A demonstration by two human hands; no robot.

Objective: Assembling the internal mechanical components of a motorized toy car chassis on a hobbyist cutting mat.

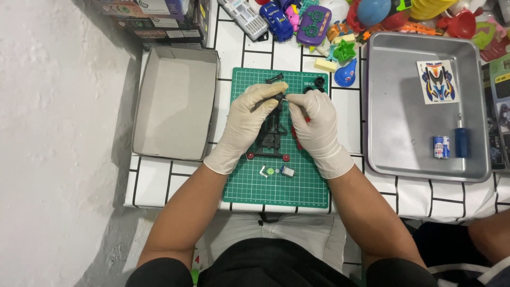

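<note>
Chassis (272,135), black, long axis running away from person, under both hands.

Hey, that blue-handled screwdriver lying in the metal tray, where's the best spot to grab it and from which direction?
Grip the screwdriver by its thick blue handle, probably from above, pinching across its sides. It lies flat on the metal tray with the thin shaft pointing away from you, so the handle is the widest part. The small blue-and-white can sits close on its left, so coming straight down looks safer than reaching in from that side.
</note>
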